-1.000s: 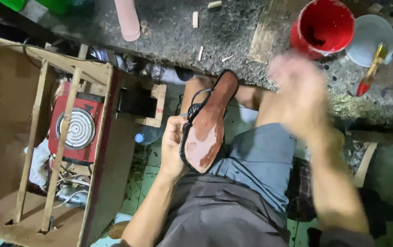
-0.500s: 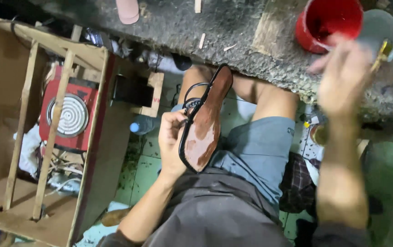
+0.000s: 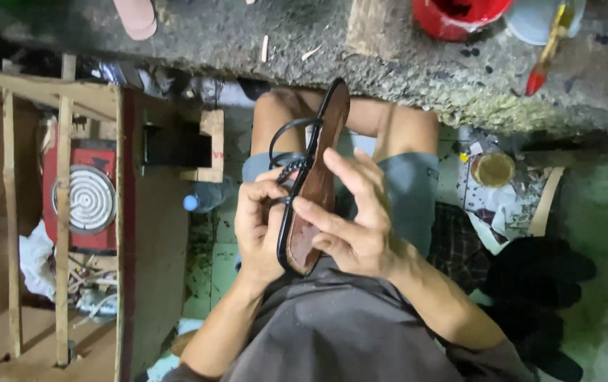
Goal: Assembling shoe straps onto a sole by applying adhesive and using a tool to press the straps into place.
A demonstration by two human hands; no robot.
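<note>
A brown sandal sole (image 3: 316, 180) with black straps is held on edge over my lap, its toe pointing toward the concrete bench. My left hand (image 3: 258, 226) grips it from the left, fingers curled around the black straps and edge. My right hand (image 3: 357, 219) rests against the sole's right side, fingers spread along the brown face and thumb near the heel. My bare knees and grey shorts lie beneath.
A rough concrete bench (image 3: 389, 64) runs across the top, bearing a red bucket (image 3: 459, 14), a pale bowl with a red-handled brush (image 3: 548, 42) and a pink sole (image 3: 136, 15). At left stands a wooden frame (image 3: 63, 212) over a red electric coil stove (image 3: 81, 200). A glue tin (image 3: 493, 170) sits right.
My right hand has come back from the red bucket and bowl on the bench down to the sandal, now pressing on its sole. The left hand kept holding the sandal.
</note>
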